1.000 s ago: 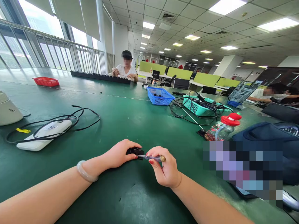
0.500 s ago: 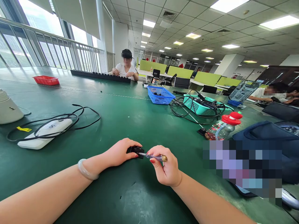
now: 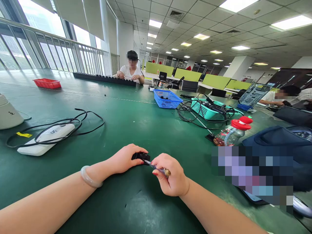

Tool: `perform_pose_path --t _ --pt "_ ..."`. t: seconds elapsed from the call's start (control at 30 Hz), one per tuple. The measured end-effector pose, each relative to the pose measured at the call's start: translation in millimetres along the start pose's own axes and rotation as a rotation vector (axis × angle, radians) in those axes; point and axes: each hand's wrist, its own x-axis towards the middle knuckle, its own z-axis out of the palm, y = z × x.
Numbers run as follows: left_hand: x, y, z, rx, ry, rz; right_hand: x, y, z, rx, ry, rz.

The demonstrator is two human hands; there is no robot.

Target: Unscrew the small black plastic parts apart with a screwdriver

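Both grips are closed: the left hand holds a small black part near on the green table, the right hand a slim tool, its tip at the part; a blue basket sits far off

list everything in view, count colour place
table: 1, green, foreground
component: 1, black, centre
screwdriver: 1, purplish, at component
tray: 1, red, left
mesh basket: 1, blue, ahead
cable basket: 1, teal, right
device: 1, white, left
cable: 1, black, over device
jar: 1, clear, right
bag: 1, navy, right
slotted bar: 1, black, ahead
container: 1, white, left
partitions: several, lime, background
people: 2+, white tops, background
bracelet: 1, pale, left wrist
left grip: 1, red nails, on component
right grip: 1, red nails, on screwdriver
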Motion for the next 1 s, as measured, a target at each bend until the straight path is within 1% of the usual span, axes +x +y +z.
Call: perform_pose_path --t 0.1,0.23,0.3,0.37,0.5,0.6,0.67,0.7,0.73,0.8,0.9,1.0 --pt "0.1 0.4 -0.2 0.005 0.008 0.021 5.2 -3.2 0.4 -0.103 -0.085 -0.167" --pt "0.5 0.6 0.4 0.015 0.007 0.012 8.4 -8.5 4.7 -0.199 -0.214 -0.346" --pt "0.5 0.3 0.1 0.017 0.003 0.004 7.7 -11.1 8.3 -0.242 -0.275 -0.406" --pt "0.4 -0.2 -0.6 0.016 0.000 0.011 6.5 -13.7 11.9 -0.276 -0.301 -0.438" --pt "0.4 0.6 -1.3 0.016 0.008 0.051 7.8 -14.7 14.3 -0.277 -0.313 -0.438" --pt "-0.5 4.6 0.7 0.019 -0.024 0.113 11.8 -8.4 9.1 -0.329 -0.315 -0.390" --pt "-1.6 7.6 2.7 0.019 -0.051 0.153 13.2 -2.9 3.3 -0.355 -0.272 -0.290" --pt "-2.2 8.8 3.7 0.019 -0.056 0.164 13.0 -0.7 0.4 -0.353 -0.240 -0.277" --pt "-2.7 9.4 4.4 0.018 -0.056 0.167 12.3 0.7 -2.1 -0.348 -0.180 -0.266" --pt "-3.4 9.2 5.3 0.009 -0.055 0.173 9.8 1.2 -5.4 -0.335 -0.126 -0.297" --pt "-3.5 7.0 5.6 -0.004 -0.064 0.184 7.0 -1.2 -6.0 -0.303 -0.088 -0.297" --pt "-3.4 5.4 5.4 -0.008 -0.068 0.179 7.1 -2.5 -5.5 -0.266 -0.062 -0.232"
